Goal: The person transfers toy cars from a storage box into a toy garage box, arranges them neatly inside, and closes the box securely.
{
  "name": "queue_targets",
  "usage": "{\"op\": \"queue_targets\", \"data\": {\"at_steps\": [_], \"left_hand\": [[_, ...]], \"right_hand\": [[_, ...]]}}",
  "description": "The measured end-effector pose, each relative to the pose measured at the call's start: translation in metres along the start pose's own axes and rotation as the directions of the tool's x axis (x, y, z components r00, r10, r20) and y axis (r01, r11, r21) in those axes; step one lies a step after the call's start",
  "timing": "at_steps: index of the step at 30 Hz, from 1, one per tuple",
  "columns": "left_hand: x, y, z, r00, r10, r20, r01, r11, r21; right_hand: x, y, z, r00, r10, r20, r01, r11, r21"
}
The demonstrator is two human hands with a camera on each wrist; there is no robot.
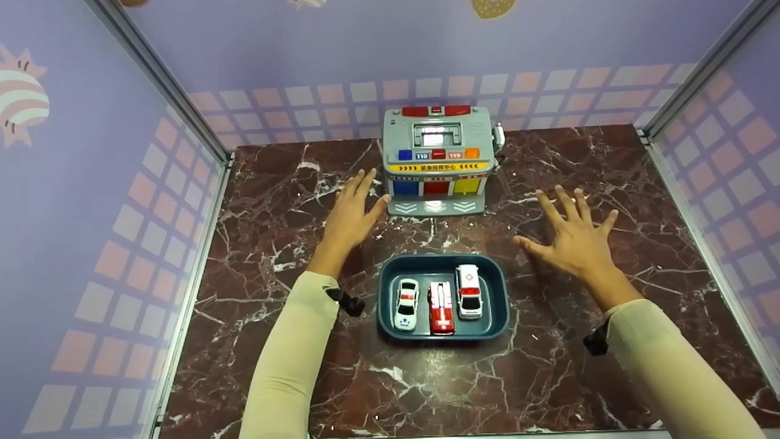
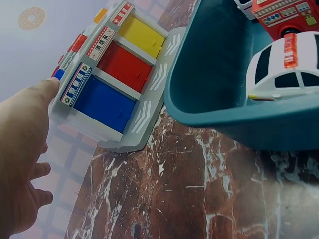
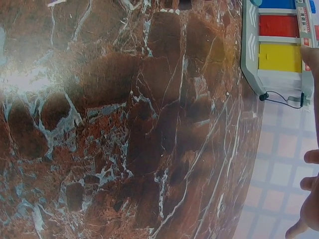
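My left hand (image 1: 351, 213), fingers extended, is beside the left front corner of a grey toy garage (image 1: 436, 135); whether the thumb touches it I cannot tell. The garage has blue, red and yellow doors, all down. To the right, my right hand (image 1: 573, 239) spreads its fingers over the marbled surface and holds nothing. Between my forearms lies a dark teal tray (image 1: 382, 305). Inside it are a white police car (image 1: 406, 305), a red fire truck (image 1: 441, 308) and a white ambulance (image 1: 469, 292), side by side.
Dark red marbled tabletop (image 1: 426, 390) spreads under everything. Purple panels with pink and white squares stand at the left, back and right, joined by metal posts (image 1: 164, 79). A white handset (image 1: 499, 138) is on the garage's right side, with a dark cord below it.
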State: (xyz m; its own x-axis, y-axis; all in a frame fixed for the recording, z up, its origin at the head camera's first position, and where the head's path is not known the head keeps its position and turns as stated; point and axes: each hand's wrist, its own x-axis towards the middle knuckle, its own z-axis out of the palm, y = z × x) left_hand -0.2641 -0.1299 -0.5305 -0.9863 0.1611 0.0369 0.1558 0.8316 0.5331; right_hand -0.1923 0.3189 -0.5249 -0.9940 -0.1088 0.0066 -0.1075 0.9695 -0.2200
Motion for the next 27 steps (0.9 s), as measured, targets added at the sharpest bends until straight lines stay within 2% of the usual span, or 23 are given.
{"op": "queue_targets", "data": {"at_steps": [7, 27], "left_hand": [[0.011, 0.006, 0.005, 1.0, -0.001, 0.02, 0.001, 1.0, -0.022], [0.039, 0.01, 0.005, 0.998, 0.055, -0.017, -0.056, 0.994, -0.089]], "right_hand": [[-0.003, 0.003, -0.001, 1.0, 0.016, 0.014, -0.015, 1.0, -0.008], [-0.004, 0.004, 0.003, 0.999, 0.031, 0.019, -0.031, 0.999, -0.01]]}}
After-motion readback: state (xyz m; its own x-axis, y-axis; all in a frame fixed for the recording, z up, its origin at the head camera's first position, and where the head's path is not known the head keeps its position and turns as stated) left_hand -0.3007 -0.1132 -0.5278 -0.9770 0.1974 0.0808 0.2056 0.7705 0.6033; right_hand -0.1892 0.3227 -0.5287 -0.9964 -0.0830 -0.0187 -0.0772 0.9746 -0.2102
